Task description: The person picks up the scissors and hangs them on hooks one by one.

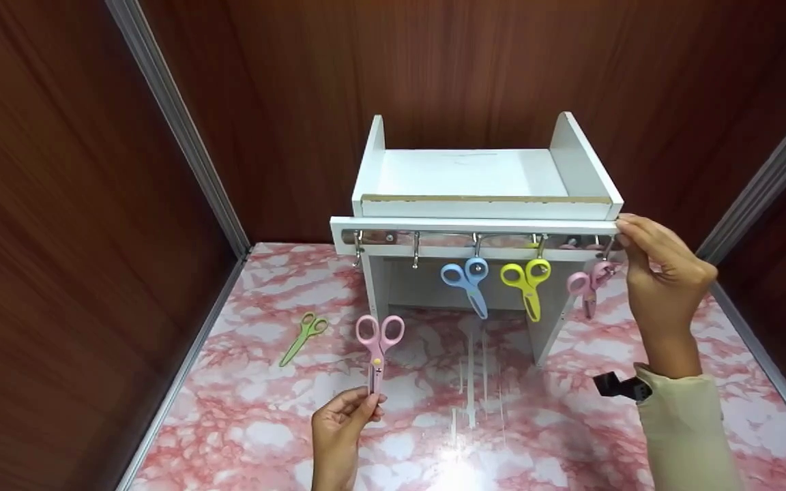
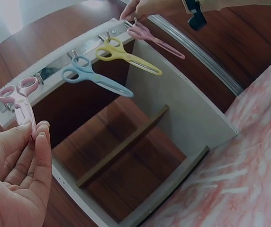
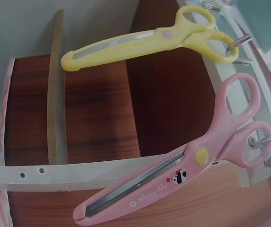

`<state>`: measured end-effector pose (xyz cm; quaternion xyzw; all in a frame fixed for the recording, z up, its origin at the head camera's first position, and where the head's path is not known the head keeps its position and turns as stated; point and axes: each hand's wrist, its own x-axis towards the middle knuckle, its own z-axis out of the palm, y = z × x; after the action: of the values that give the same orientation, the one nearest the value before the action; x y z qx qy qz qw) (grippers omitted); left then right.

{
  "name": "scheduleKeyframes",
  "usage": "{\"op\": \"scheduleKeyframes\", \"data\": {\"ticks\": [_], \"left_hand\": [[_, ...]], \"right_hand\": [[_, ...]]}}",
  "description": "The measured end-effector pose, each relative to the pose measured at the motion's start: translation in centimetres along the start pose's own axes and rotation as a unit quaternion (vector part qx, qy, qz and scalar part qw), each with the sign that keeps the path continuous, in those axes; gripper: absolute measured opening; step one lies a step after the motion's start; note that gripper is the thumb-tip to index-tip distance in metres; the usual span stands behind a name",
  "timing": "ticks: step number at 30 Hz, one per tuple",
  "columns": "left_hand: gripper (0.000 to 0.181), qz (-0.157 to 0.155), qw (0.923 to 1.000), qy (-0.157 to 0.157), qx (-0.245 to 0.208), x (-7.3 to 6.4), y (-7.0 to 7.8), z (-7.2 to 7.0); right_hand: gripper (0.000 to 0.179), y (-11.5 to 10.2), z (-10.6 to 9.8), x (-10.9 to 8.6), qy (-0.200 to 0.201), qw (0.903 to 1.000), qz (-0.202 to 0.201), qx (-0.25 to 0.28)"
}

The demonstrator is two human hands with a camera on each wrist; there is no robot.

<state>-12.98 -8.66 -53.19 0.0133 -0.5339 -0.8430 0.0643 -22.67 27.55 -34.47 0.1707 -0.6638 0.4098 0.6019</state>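
My left hand (image 1: 344, 429) pinches a pair of pink scissors (image 1: 378, 348) by the blade end, handles upward, in front of the shelf. At the rail's right end, the fingertips of my right hand (image 1: 666, 273) grip the edge of the white hook rail (image 1: 434, 224). From the rail's hooks hang blue scissors (image 1: 468, 283), yellow scissors (image 1: 529, 286) and another pair of pink scissors (image 1: 591, 286), the last close to my right hand. The two hooks at the left, one of them a hook (image 1: 415, 251), carry nothing. Green scissors (image 1: 306, 337) lie on the table at the left.
The white shelf unit (image 1: 587, 164) stands on a red-and-white marbled table (image 1: 250, 436). Dark wood panels (image 1: 297, 82) with metal corner strips (image 1: 181, 123) enclose the back and sides. A black strap piece (image 1: 618, 387) sticks out from the right sleeve.
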Motion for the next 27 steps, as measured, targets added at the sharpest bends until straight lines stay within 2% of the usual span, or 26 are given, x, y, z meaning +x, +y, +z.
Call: {"op": "scheduleKeyframes", "data": {"ticks": [6,16,27], "left_hand": [[0.027,0.008,0.9999,-0.002,-0.008,0.2,0.7,0.5],[0.017,0.032,0.9992,-0.019,-0.016,0.6,1.4,1.1],[0.021,0.053,0.9984,-0.016,-0.012,1.0,1.9,1.5]], "right_hand": [[0.022,0.0,0.0,0.0,0.001,1.0000,-0.001,-0.002],[0.022,-0.1,0.0,0.0,-0.002,1.0000,-0.002,-0.005],[0.022,0.0,0.0,0.0,-0.002,1.0000,-0.001,-0.006]]}}
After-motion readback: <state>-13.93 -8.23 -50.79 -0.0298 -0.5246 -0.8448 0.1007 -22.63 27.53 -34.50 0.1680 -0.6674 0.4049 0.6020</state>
